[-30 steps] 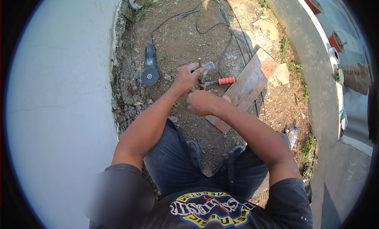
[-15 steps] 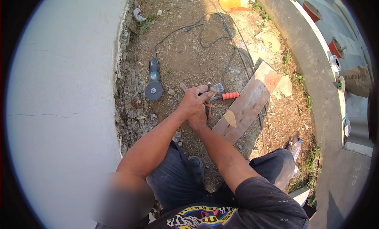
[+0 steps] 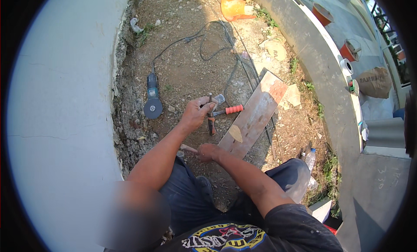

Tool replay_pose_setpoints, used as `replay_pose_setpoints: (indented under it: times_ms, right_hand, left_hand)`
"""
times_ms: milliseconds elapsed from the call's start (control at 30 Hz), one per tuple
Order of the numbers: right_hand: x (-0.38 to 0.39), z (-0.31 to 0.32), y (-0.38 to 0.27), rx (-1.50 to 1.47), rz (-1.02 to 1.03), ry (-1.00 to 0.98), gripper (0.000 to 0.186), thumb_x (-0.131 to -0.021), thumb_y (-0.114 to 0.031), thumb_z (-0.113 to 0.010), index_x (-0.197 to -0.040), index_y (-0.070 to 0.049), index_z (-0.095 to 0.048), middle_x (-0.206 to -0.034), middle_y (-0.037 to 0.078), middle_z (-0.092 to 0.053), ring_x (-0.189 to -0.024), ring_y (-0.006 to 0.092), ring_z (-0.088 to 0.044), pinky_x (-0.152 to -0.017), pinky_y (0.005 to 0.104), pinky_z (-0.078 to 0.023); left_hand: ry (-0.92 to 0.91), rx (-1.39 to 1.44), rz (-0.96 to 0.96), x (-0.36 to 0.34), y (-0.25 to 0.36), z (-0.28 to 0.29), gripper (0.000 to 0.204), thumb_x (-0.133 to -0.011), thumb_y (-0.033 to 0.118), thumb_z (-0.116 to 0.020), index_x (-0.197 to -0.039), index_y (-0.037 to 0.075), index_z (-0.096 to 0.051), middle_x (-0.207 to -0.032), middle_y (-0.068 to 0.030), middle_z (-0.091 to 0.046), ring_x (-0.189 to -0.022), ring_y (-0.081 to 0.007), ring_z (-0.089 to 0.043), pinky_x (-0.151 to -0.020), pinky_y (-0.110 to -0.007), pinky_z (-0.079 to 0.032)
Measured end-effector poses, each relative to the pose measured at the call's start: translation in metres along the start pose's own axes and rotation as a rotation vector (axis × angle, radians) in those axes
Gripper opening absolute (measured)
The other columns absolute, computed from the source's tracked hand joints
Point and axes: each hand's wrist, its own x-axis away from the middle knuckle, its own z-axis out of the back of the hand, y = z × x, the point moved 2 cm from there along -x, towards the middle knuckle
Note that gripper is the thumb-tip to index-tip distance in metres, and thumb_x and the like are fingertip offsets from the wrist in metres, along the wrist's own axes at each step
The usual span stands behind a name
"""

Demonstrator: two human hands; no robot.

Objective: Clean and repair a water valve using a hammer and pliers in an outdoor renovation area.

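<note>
My left hand is closed on the dark head of a hammer, which is held upright. The head's lower end is orange-brown. A metal shaft runs right from the head to a ridged red-pink grip beside the plank. Nearer my body, my right hand is closed round a short wooden stick, perhaps a tool handle. Its pale end points left; the rest is hidden by my fingers. An angle grinder lies on the ground to the left of my hands.
A worn plank slants across the dirt, with a tan scrap on it. Black cables trail beyond. A white wall stands left, a low concrete wall right. A plastic bottle stands by my right knee. An orange piece lies far off.
My right hand has moved away from the left hand, toward my body, with the wooden stick in it. My left hand still holds the hammer head. The whole view has shifted slightly.
</note>
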Motion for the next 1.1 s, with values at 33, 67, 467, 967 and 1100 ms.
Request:
replay_pose_setpoints:
  times_ms: [33,67,467,967,1100]
  right_hand:
    - [0.009,0.022,0.004,0.067,0.037,-0.105,0.033,-0.087,-0.029,-0.069,-0.112,-0.008,-0.072,-0.107,0.019,-0.075,-0.103,0.0358,-0.072,-0.09,0.051,-0.055]
    - [0.024,0.041,0.009,0.129,0.072,-0.215,0.035,-0.084,-0.032,-0.073,-0.11,-0.009,-0.077,-0.109,0.017,-0.076,-0.104,0.0355,-0.072,-0.09,0.0483,-0.057]
    - [0.237,0.233,0.053,-1.061,0.352,0.429,0.033,-0.091,-0.023,-0.067,-0.118,-0.005,-0.07,-0.118,0.009,-0.066,-0.13,0.0297,-0.059,-0.111,0.0419,-0.04]
    - [0.254,0.212,0.027,-1.092,0.337,0.568,0.079,-0.088,-0.006,-0.056,-0.162,-0.009,-0.029,-0.138,0.023,-0.057,-0.124,0.0346,-0.064,-0.106,0.0445,-0.048]
    - [0.25,0.209,0.049,-0.812,0.066,0.739,0.07,-0.089,-0.002,-0.057,-0.156,-0.003,-0.036,-0.115,0.017,-0.065,-0.078,0.017,-0.067,-0.078,0.0313,-0.056]
  left_hand:
    - [0.003,0.004,-0.005,-0.003,-0.003,0.001,0.021,-0.102,0.015,-0.063,-0.113,0.001,-0.072,-0.097,0.0004,-0.068,-0.092,-0.0096,-0.059,-0.086,-0.029,-0.049]
    - [0.018,0.01,-0.014,-0.006,-0.006,-0.001,0.021,-0.102,0.016,-0.063,-0.113,0.001,-0.072,-0.096,0.0005,-0.068,-0.092,-0.0093,-0.059,-0.085,-0.029,-0.049]
    - [0.014,0.066,-0.006,-0.005,-0.003,-0.002,0.021,-0.102,0.016,-0.063,-0.113,0.001,-0.072,-0.093,0.0003,-0.066,-0.089,-0.0092,-0.059,-0.078,-0.028,-0.05]
    - [0.012,-0.071,0.006,0.014,0.005,-0.009,0.02,-0.102,0.016,-0.062,-0.11,0.0,-0.071,-0.089,0.0008,-0.065,-0.088,-0.0081,-0.06,-0.079,-0.027,-0.049]
    - [0.028,-0.062,-0.028,0.013,0.009,-0.016,0.02,-0.102,0.016,-0.062,-0.112,0.001,-0.071,-0.09,0.0018,-0.064,-0.086,-0.0077,-0.058,-0.076,-0.027,-0.049]
